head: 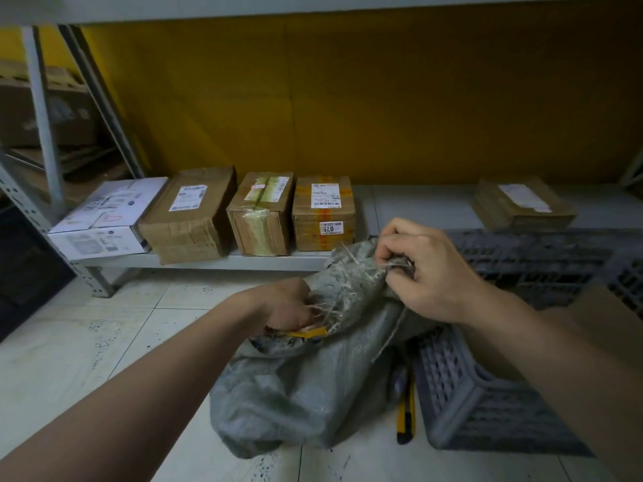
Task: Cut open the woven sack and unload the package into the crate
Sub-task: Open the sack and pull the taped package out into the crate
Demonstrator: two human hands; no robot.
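A grey woven sack (pixel 299 387) stands on the tiled floor, its cut top frayed into loose white strands. My right hand (pixel 428 269) is closed on the sack's upper right edge and holds it up. My left hand (pixel 288 304) reaches into the opening; its fingers are hidden inside, beside a yellow-taped package (pixel 308 332) that peeks out. A grey plastic crate (pixel 487 408) sits on the floor right of the sack. A yellow and black utility knife (pixel 406 417) lies between sack and crate.
A low metal shelf (pixel 222 260) ahead carries a white box (pixel 108 217) and three brown cartons, with another carton (pixel 522 203) farther right. A second grey crate (pixel 542 262) stands behind my right hand. A shelf upright (pixel 45 231) rises at left.
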